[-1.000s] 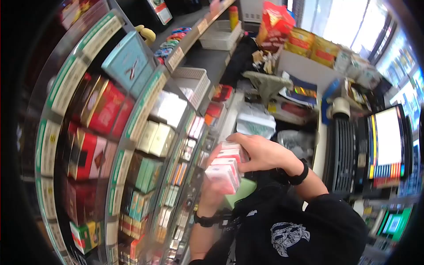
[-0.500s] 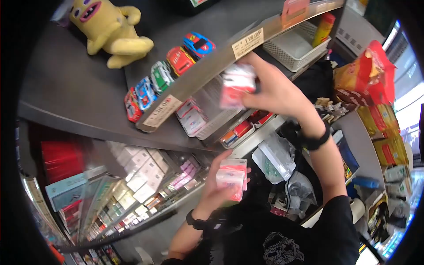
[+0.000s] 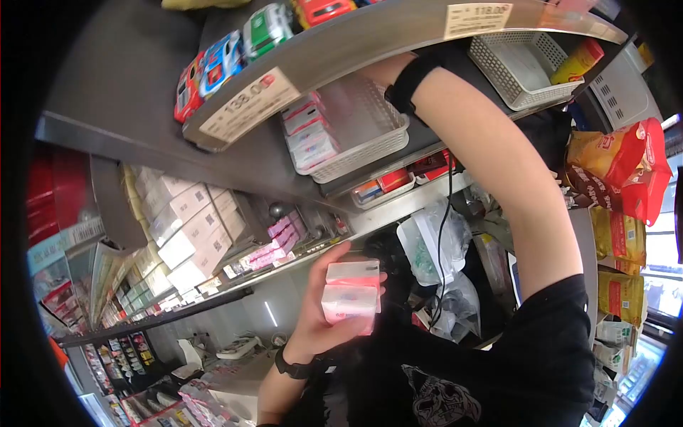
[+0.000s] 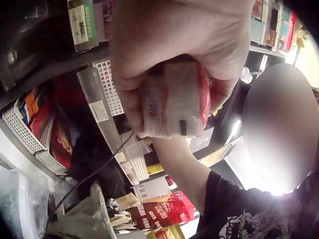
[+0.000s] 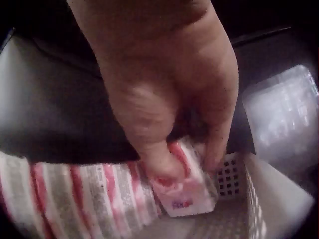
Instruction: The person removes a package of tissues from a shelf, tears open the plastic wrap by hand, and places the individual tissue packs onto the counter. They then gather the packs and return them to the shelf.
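Note:
My left hand (image 3: 316, 309) grips a small stack of pink-and-white tissue packs (image 3: 350, 304) in front of the chest. In the left wrist view the wrapped packs (image 4: 182, 102) sit between thumb and fingers. My right arm (image 3: 491, 142) reaches under the upper shelf, which hides most of that hand in the head view. The right wrist view shows the right hand (image 5: 169, 94) pinching a pink-and-white tissue pack (image 5: 192, 201) inside a white basket (image 5: 256, 199). A row of similar packs (image 5: 94, 191) lines up beside it, and more packs (image 3: 309, 135) show at the basket's left end.
The shelf edge (image 3: 398, 46) with price tags hangs over the basket. Toy cars (image 3: 269, 30) stand on that shelf. Another white basket (image 3: 523, 67) holds a yellow-red canister. Below, a black cable (image 3: 442, 242) hangs before plastic bags (image 3: 455, 306). White boxes (image 3: 192, 228) fill the lower left shelves.
The two hands have separated. The right hand carried packs up and into the basket under the shelf, while the left stayed near the chest holding its stack. The head view swung toward the shelf.

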Demonstrator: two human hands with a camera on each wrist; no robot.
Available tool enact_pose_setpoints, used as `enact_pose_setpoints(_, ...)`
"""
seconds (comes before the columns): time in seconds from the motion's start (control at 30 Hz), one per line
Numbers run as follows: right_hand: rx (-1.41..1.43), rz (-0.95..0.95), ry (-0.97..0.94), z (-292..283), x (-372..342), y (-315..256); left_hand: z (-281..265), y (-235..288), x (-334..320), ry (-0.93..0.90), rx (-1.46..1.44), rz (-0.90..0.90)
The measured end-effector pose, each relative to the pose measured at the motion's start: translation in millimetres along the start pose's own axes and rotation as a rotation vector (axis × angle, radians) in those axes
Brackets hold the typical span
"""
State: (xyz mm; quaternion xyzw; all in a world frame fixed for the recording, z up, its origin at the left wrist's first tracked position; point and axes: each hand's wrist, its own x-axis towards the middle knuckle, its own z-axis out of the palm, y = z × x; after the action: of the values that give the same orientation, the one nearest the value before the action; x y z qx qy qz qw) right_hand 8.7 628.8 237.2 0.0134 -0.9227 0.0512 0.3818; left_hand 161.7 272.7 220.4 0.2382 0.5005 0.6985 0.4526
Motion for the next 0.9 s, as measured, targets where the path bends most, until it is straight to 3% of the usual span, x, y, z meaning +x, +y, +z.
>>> enact_pose_setpoints(0.6, -0.033, -0.018, -0.1, -12, 3, -2, 0, -6, -23, 0.122, -0.123, 0.129)
enact_pose_setpoints(0.9, 0.101, -0.022, -0.22, -47, -2, -4, 11, -2, -7, 0.136, -0.051, 0.159)
